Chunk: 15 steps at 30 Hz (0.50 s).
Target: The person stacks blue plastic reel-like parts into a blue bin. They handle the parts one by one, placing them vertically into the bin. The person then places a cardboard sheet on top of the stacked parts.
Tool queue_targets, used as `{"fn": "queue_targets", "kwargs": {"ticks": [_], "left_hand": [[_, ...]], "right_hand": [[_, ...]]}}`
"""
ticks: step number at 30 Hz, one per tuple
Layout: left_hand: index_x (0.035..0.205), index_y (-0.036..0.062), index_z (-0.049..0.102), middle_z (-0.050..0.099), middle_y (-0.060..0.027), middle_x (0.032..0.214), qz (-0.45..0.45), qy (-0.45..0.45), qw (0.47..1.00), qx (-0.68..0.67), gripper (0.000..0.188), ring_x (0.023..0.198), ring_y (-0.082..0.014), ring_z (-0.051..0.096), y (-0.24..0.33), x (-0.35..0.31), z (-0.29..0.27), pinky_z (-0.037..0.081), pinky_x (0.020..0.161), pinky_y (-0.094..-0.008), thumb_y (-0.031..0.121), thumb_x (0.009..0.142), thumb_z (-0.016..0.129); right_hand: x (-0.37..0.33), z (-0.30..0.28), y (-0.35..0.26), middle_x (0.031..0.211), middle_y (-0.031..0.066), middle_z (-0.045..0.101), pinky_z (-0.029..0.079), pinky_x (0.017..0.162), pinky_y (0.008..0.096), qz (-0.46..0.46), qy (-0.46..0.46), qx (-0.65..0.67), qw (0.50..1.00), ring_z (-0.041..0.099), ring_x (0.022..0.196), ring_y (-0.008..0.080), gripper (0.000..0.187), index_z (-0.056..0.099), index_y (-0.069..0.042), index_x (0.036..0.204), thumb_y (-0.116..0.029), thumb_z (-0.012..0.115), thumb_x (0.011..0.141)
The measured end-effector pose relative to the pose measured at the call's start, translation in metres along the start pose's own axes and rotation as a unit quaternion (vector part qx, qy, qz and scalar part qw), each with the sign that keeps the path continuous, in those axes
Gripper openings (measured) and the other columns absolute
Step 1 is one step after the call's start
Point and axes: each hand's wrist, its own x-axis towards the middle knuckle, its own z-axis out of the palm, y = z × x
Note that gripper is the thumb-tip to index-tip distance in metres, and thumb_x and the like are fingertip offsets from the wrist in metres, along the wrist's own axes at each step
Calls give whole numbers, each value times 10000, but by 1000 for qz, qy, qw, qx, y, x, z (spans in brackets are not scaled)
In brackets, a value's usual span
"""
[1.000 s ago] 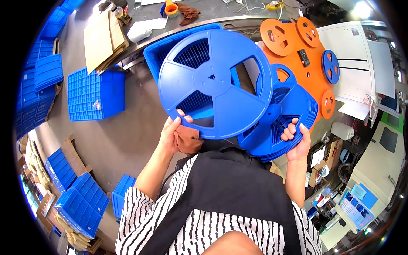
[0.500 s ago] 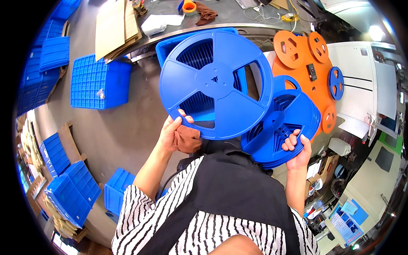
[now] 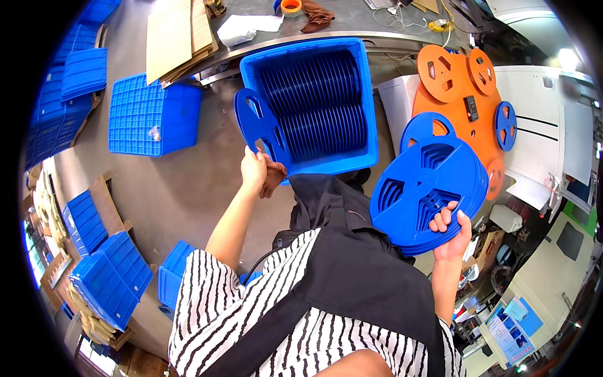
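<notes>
My left hand grips the lower edge of a single blue reel, which is tilted nearly edge-on. Something brown under those fingers looks like a cloth, partly hidden. Just right of that reel stands a blue crate, holding two rows of upright blue reels. On my right, a stack of blue reels leans toward my body. My right hand is closed on its lower right edge, fingers hooked into an opening of the top reel and thumb outside.
Beyond the stack is a large orange disc carrying orange reels, a small blue reel and a black device. A grey workbench runs along the back with cardboard sheets. An upturned blue crate stands left.
The single reel has swung from facing me flat to nearly edge-on and moved left, uncovering the crate of reels. My right hand and the stack have shifted slightly right in view.
</notes>
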Motion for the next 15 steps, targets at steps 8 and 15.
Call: {"fn": "queue_targets", "kwargs": {"ticks": [8,15], "left_hand": [[1079,34,505,644,-116,833,-4,22,997,72,146,753,-248,654,-13,83,23,538,716,-388,78,951,452],[1114,51,505,662,-122,897,-23,-44,999,-15,158,808,-270,677,-8,117,22,547,757,-408,84,961,481]], "right_hand": [[-6,-4,-1,757,23,510,415,637,301,-18,12,12,1000,463,625,128,244,559,-68,1104,-234,539,925],[-10,-2,-1,746,34,533,416,617,317,-28,30,7,999,479,619,144,253,575,-66,1095,-236,547,909]]}}
